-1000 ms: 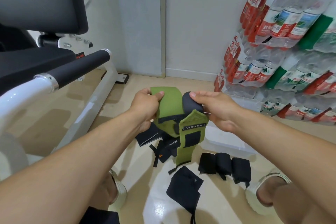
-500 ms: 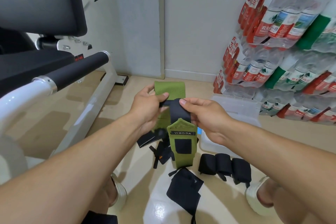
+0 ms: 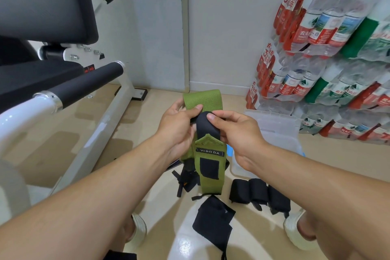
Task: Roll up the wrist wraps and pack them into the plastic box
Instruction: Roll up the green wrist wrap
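Up in front of the person, both hands hold a green wrist wrap (image 3: pixel 207 167) above the floor (image 3: pixel 160 188). The left hand (image 3: pixel 177 126) pinches the upper green band, thumb pressed on its near face and fingers curled behind it. The right hand (image 3: pixel 236 131) grips the wrap's black strap end (image 3: pixel 207 126), thumb on top where the strap folds over, fingers curled round its right edge. Below the hands the green length hangs down, showing a white-lettered label and a black patch, its lower end just above the floor.

Beneath it, on the floor, lies a loose black wrap (image 3: pixel 213 219), spread flat, and a tangle of black straps (image 3: pixel 186 179) sits behind the hanging green end. To the right of these, three rolled black wraps (image 3: pixel 259 195) lie side by side, touching one another. Beyond them, by the right forearm, stands the clear plastic box (image 3: pixel 280 131), partly hidden by that arm; what lies inside it cannot be made out.

Stacked packs of bottled water (image 3: pixel 329 53) fill the right side against the wall. A white-framed exercise machine (image 3: pixel 69 91) with black pads stands on the left. White shoes (image 3: pixel 295 232) show at the bottom, one under each arm.
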### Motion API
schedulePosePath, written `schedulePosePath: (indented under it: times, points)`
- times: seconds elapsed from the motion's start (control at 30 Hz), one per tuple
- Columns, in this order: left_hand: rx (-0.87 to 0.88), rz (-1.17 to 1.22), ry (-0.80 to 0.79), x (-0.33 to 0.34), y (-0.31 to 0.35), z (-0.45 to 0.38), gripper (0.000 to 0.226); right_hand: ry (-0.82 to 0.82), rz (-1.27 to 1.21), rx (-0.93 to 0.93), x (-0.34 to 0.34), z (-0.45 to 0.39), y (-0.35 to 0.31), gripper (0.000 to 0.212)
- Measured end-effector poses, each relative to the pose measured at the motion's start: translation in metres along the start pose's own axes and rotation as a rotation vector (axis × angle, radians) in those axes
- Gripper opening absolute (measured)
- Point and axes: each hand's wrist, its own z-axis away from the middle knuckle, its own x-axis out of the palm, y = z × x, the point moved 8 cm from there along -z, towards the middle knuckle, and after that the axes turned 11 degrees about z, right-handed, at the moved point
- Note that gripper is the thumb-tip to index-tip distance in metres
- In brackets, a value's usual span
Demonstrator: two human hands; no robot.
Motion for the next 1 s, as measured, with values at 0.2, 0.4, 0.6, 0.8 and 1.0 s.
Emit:
schedulePosePath:
  times: [0.2, 0.4, 0.6, 0.8, 1.0]
  points:
    - [-0.019, -0.075, -0.03, 0.004, 0.001, 0.005, 0.031, 0.075, 0.024, -0.039, -0.006, -0.002, -0.001, 0.01]
    - [-0.025, -0.131, -0.089, 0.003, 0.0, 0.003, 0.03, 0.019, 0.012, 0.037, -0.002, 0.0, -0.002, 0.01]
    - [-0.025, -0.132, -0.126, 0.005, -0.001, 0.005, 0.033, -0.002, -0.011, 0.046, -0.005, 0.0, -0.005, 0.015]
    - [0.007, -0.145, -0.114, 0.005, 0.0, 0.006, 0.038, 0.099, -0.018, 0.006, -0.012, -0.003, -0.002, 0.017]
    - [0.031, -0.203, -0.092, 0.003, 0.001, 0.005, 0.044, 0.073, -0.026, 0.03, -0.012, -0.006, 0.0, 0.038]
